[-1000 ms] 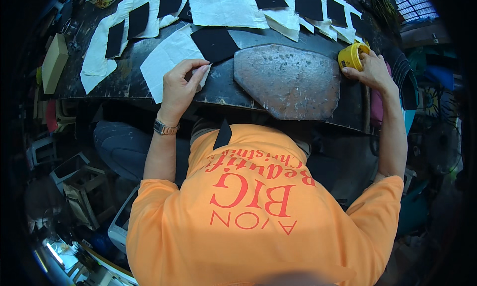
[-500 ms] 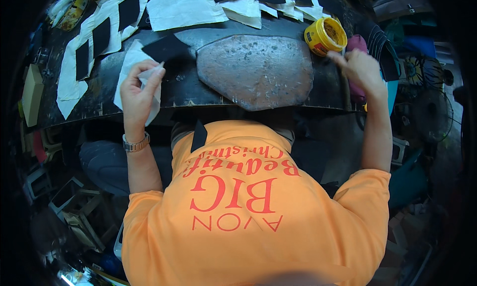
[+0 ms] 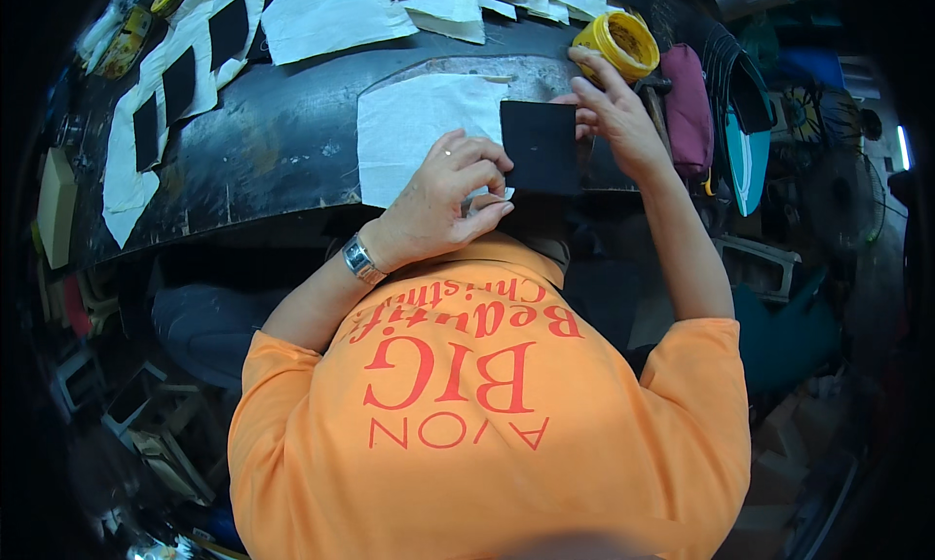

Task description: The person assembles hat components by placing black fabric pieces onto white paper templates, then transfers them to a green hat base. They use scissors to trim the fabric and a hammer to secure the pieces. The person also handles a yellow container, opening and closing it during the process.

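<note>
A pale white cloth sheet (image 3: 419, 122) lies over the board at the table's front, a square black piece (image 3: 541, 146) along its right side. My left hand (image 3: 453, 190) is curled at the lower border between the two, thumb and fingers closed on the cloth's edge. What sits under those fingertips is partly hidden. On the right, my right hand (image 3: 618, 117) has its fingers apart beside the black piece's right edge. Its lower fingertips touch that edge, while the upper ones reach up beside an open yellow tub (image 3: 621, 46) with brown contents.
Several white cloths with black pieces (image 3: 180, 83) run along the table's left and far side. The board (image 3: 467, 65) shows above the cloth. Right of the tub lie a maroon pouch (image 3: 688, 107) and teal-and-black pieces (image 3: 742, 161). A fan (image 3: 842, 209) stands beyond.
The white cloth and black piece, held at the left before, now lie over the board. My left hand has moved right with them. My right hand has come left from beside the tub.
</note>
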The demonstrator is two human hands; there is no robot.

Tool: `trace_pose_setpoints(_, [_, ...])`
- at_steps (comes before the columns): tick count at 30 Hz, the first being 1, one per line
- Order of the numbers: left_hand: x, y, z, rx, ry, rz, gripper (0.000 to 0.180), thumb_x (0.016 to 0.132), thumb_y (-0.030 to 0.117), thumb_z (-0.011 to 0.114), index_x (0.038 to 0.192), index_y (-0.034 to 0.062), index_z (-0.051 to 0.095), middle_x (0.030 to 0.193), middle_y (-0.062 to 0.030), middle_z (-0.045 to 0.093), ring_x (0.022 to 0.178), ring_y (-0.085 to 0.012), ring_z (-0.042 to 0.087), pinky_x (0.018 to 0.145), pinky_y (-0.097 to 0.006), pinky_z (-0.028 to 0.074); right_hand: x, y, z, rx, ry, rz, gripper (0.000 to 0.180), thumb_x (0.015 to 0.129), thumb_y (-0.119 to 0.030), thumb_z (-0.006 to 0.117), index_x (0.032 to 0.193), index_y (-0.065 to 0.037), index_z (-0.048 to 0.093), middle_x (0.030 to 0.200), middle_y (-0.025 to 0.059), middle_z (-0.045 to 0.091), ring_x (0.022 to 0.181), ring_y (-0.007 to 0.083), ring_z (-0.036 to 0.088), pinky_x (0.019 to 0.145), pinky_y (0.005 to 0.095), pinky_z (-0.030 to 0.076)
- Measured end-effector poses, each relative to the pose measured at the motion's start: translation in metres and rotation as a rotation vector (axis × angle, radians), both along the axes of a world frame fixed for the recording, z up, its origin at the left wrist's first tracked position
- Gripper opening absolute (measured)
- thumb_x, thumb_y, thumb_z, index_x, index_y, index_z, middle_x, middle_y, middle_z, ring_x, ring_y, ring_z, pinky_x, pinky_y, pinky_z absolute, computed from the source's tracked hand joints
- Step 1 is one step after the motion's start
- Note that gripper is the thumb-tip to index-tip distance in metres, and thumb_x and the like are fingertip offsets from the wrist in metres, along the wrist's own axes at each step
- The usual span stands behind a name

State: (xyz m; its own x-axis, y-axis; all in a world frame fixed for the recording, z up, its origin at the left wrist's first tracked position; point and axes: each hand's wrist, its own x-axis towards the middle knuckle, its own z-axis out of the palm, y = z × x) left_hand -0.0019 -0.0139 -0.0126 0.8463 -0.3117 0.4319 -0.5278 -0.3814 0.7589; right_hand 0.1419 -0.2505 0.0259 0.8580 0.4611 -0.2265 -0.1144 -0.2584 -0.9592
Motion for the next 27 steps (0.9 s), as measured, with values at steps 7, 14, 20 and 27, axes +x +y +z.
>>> trace_pose_setpoints(7, [-0.010, 0.005, -0.013, 0.005, -0.034, -0.038, 0.021, 0.080, 0.010, 0.081, 0.084, 0.0122, 0.061, 0.115, -0.0045, 0.065, 0.123, -0.0268, 0.058, 0.117, -0.061, 0.028, 0.021, 0.040, 0.001, -0.138, 0.002, 0.275, 0.063, 0.094, -0.037, 0.075, 0.149, -0.020, 0.051, 0.089, -0.0017, 0.070, 0.087, 0.0042, 0.064, 0.075, 0.0197, 0.047])
trace_pose_setpoints(14, [-0.008, 0.005, -0.013, 0.113, -0.115, -0.116, 0.018, 0.082, 0.014, 0.080, 0.086, 0.0120, 0.063, 0.110, -0.0023, 0.064, 0.120, -0.0231, 0.057, 0.115, -0.064, 0.029, 0.026, 0.070, 0.002, -0.104, 0.032, 0.357, 0.065, 0.089, -0.018, 0.077, 0.148, -0.016, 0.051, 0.079, -0.0021, 0.065, 0.073, 0.0057, 0.061, 0.067, 0.0184, 0.048])
trace_pose_setpoints(20, [-0.009, 0.004, -0.011, 0.230, -0.097, -0.130, 0.021, 0.081, 0.013, 0.081, 0.088, 0.0123, 0.062, 0.110, -0.0023, 0.063, 0.124, -0.0226, 0.055, 0.116, -0.064, 0.028, 0.034, 0.074, -0.002, 0.019, 0.142, 0.306, 0.068, 0.084, -0.008, 0.080, 0.147, -0.015, 0.053, 0.084, 0.0004, 0.067, 0.073, 0.0091, 0.063, 0.069, 0.0202, 0.050])
trace_pose_setpoints(27, [-0.008, 0.003, -0.011, 0.277, -0.090, -0.131, 0.022, 0.079, 0.014, 0.082, 0.089, 0.0116, 0.062, 0.111, -0.0032, 0.061, 0.123, -0.0226, 0.055, 0.118, -0.062, 0.027, 0.030, 0.067, 0.001, 0.082, 0.258, 0.195, 0.068, 0.082, -0.008, 0.083, 0.144, -0.013, 0.056, 0.093, 0.0008, 0.066, 0.078, 0.0108, 0.064, 0.072, 0.0216, 0.054])
